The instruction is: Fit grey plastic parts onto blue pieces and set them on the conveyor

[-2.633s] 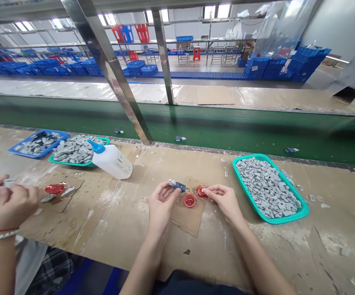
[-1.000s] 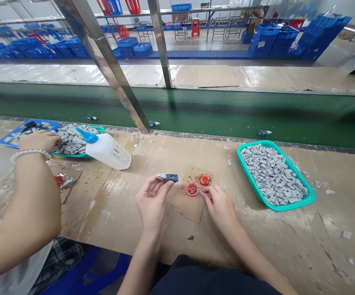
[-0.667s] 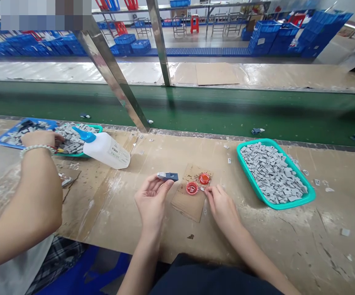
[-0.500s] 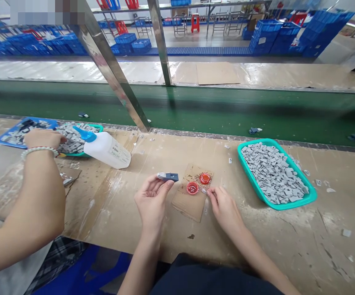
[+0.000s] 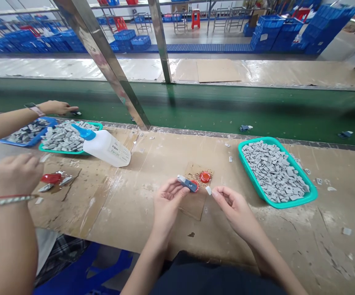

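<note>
Between thumb and fingers, my left hand [image 5: 168, 200] grips a small dark blue and grey plastic part [image 5: 187, 183], its grey end pointing up and left. A small light grey flat piece [image 5: 208, 190] is pinched at the fingertips of my right hand [image 5: 231, 205], just right of that part and apart from it. Behind the part, one red cap [image 5: 196, 186] is partly hidden. Another red cap [image 5: 205, 177] with red inside sits on a stained cardboard piece [image 5: 195, 205].
A green tray [image 5: 310, 198] heaped with grey pieces stands at right. To the left are a white bottle [image 5: 108, 148] with blue nozzle, another green tray [image 5: 100, 126] and a blue tray [image 5: 53, 121]. A co-worker's hands are at far left; dark parts lie on the green belt [image 5: 195, 110].
My left hand has moved right with the plastic part, toward my right hand. The light grey piece is lifted from beside the caps. The co-worker's arms have shifted; belt parts have slid left.
</note>
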`<state>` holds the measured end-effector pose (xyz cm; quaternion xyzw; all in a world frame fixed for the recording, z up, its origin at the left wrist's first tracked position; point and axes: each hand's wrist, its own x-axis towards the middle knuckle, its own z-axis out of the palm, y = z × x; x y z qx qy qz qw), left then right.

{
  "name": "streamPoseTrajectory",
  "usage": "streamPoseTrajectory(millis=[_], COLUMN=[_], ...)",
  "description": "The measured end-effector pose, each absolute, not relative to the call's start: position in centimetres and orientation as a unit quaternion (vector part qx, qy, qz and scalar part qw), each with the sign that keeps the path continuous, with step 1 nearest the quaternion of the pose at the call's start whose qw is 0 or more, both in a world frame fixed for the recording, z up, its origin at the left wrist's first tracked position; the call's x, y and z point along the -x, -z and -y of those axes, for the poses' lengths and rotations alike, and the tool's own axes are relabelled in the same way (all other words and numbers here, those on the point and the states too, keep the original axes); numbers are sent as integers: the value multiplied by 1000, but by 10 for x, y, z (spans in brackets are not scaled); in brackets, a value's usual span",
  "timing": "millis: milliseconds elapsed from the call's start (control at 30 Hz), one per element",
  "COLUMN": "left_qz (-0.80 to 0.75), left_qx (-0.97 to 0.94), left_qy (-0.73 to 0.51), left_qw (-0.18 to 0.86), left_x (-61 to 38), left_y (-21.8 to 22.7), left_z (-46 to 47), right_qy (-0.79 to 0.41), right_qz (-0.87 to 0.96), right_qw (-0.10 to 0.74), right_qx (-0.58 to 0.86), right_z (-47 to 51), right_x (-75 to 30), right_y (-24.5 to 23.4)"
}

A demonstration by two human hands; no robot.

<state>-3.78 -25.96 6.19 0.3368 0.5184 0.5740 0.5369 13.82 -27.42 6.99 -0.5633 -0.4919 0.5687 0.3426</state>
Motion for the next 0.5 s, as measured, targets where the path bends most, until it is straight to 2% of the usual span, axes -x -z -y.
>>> streamPoseTrajectory(millis=[133, 500], left_qz=[-489, -472], left_qx=[-343, -353], left_qy=[-542, -517], left_qw=[592, 620], left_x=[28, 25], left_y=[-62, -68], left_z=[263, 265], right_qy=[-583, -616], right_qz=[490, 503], right_qw=[352, 324], right_qx=[544, 513], right_z=[276, 278], right_x=[-139, -139], right_y=[-87, -91])
